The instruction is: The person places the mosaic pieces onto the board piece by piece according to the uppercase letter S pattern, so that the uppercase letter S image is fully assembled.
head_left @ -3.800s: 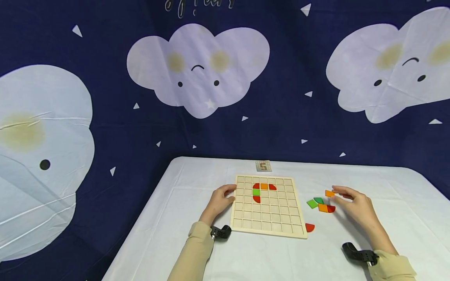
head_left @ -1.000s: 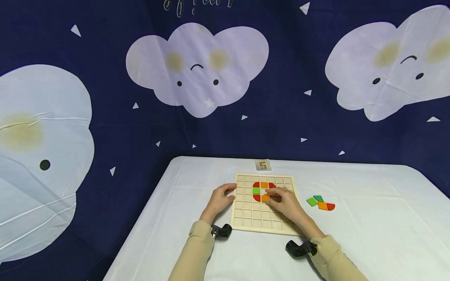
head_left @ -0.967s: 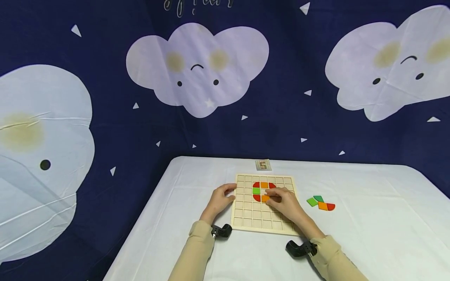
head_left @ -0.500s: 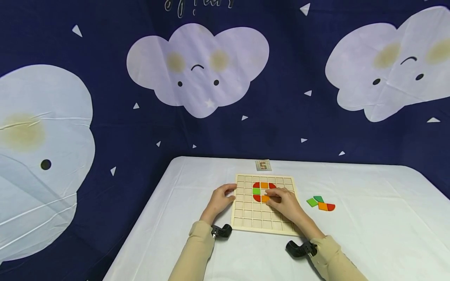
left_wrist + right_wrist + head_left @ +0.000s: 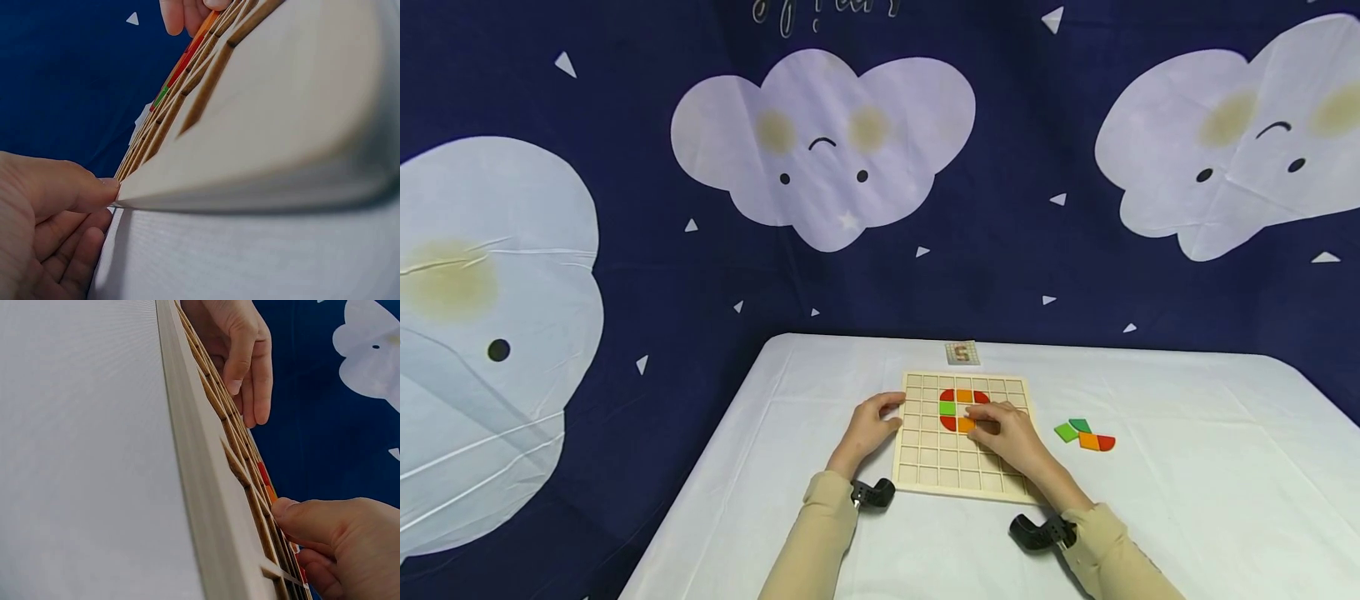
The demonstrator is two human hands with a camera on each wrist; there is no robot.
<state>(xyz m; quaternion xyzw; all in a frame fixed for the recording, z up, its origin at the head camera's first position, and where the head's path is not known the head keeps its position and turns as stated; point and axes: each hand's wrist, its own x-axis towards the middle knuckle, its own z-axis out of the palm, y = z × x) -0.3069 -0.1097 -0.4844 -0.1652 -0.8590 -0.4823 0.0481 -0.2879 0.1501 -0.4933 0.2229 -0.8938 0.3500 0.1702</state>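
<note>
My left hand (image 5: 865,431) rests at the left edge of a wooden grid board (image 5: 936,481), thumb and index finger touching its rim. In the left wrist view the thumb (image 5: 84,190) lies at the board's corner. Over the grid, my right hand (image 5: 1017,435) pinches an orange tile (image 5: 965,425) between thumb and index finger, down at a cell. Left of it is a red quarter-round tile (image 5: 948,423), with a green tile (image 5: 947,408) above. Another orange tile (image 5: 964,396) sits in the top row between two red ones. The right hand hides the cells under it.
Loose on the white table, right of the board, are a light green tile (image 5: 1066,432), a dark green tile (image 5: 1078,425), an orange tile (image 5: 1088,441) and a red one (image 5: 1107,442). Behind the board lies a small pattern card (image 5: 962,353).
My right hand has carried an orange tile leftward from the loose tiles onto the board, then stayed still there. The forearm now covers where a red tile lay. The left hand has not moved.
</note>
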